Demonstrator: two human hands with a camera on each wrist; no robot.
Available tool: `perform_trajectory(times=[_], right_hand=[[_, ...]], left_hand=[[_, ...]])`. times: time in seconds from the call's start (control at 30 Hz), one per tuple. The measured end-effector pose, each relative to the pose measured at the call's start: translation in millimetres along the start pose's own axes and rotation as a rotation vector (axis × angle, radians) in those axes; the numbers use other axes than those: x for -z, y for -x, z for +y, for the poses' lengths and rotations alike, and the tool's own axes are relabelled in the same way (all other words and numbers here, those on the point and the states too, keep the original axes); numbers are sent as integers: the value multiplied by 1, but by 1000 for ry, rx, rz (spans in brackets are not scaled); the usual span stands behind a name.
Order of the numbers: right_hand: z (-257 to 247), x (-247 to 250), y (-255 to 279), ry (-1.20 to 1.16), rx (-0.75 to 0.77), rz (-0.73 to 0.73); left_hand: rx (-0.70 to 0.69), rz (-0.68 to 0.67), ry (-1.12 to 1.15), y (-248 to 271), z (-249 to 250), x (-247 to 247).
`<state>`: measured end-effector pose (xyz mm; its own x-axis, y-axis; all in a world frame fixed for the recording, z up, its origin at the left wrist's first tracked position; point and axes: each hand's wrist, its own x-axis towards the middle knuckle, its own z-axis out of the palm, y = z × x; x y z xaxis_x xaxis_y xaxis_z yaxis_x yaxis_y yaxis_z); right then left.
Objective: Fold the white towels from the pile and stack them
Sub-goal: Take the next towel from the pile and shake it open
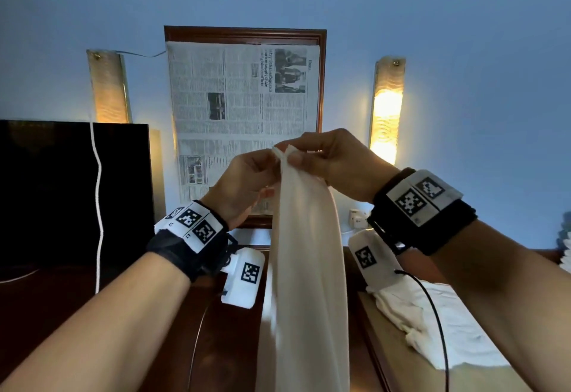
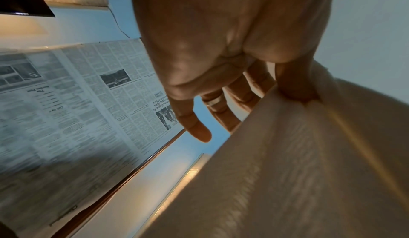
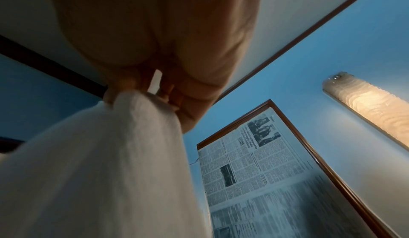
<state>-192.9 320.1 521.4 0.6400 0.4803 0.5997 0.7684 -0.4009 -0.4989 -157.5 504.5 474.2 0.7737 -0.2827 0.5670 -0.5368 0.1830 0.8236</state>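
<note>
Basically both hands pinch the towel (image 1: 306, 268) at its top edge: left hand (image 1: 244, 184), right hand (image 1: 333, 159). Looks soft and floppy, so corners seem the best grip.

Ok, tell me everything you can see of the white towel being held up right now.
The white towel is plain, soft-looking cloth with a faint woven texture. It hangs as a long narrow drape, gathered lengthwise, in front of the framed newspaper. Its top edge is bunched and pinched by both hands close together: the left hand and the right hand. Its lower end runs out of the head view, so its full length cannot be told.
</note>
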Motion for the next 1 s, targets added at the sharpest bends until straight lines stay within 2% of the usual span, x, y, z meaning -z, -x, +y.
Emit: perform_trajectory(times=[0.2,0.4,0.57,0.7,0.8,0.9,1.0], right_hand=[[24,-12,5,-286,-130,-76],[47,-25,15,-334,-202,-183],[73,-28,12,-258,-180,-63],[91,-27,12,-179,-159,-4],[106,-26,16,-138,-141,32],[121,-23,21,-56,-154,42],[137,-16,25,20,-152,26]], left_hand=[[68,-21,7,1,-25,-2],[167,-8,-21,7,-55,1],[222,43,-68,10,-68,-5],[266,80,6,12,-71,-15],[206,5,-176,7,-79,-20],[89,-86,-377,-4,-90,-25],[24,-105,-589,-17,-97,-31]])
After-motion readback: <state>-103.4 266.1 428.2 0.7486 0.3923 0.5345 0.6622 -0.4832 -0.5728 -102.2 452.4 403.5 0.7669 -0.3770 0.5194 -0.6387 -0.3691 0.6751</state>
